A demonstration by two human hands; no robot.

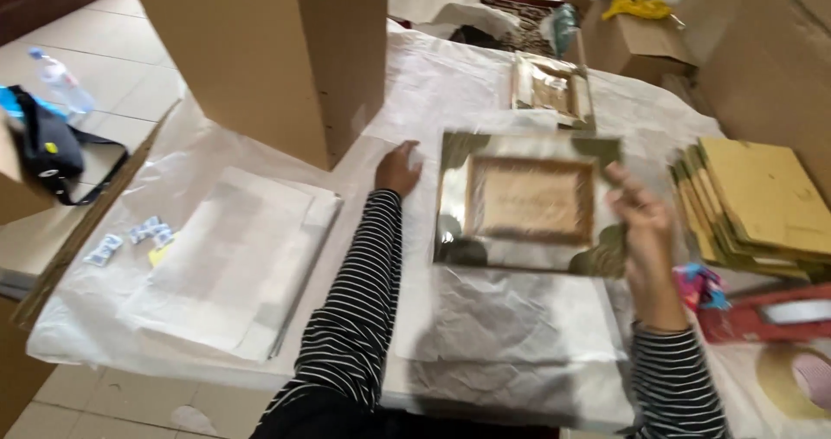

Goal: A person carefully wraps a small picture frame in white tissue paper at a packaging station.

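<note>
A shiny mirrored picture frame with a brown inner border lies flat on crumpled white wrapping paper in the middle of the table. My left hand rests on the paper just left of the frame's upper left corner, fingers curled, holding nothing that I can see. At the frame's right edge my right hand hovers with fingers loosely apart; the blur hides whether it touches the frame. Both arms wear black-and-white striped sleeves.
A tall open cardboard box stands at the back left. A stack of white paper sheets lies to the left. A second small frame sits behind. Yellow-brown boards are stacked right, with a tape roll near them.
</note>
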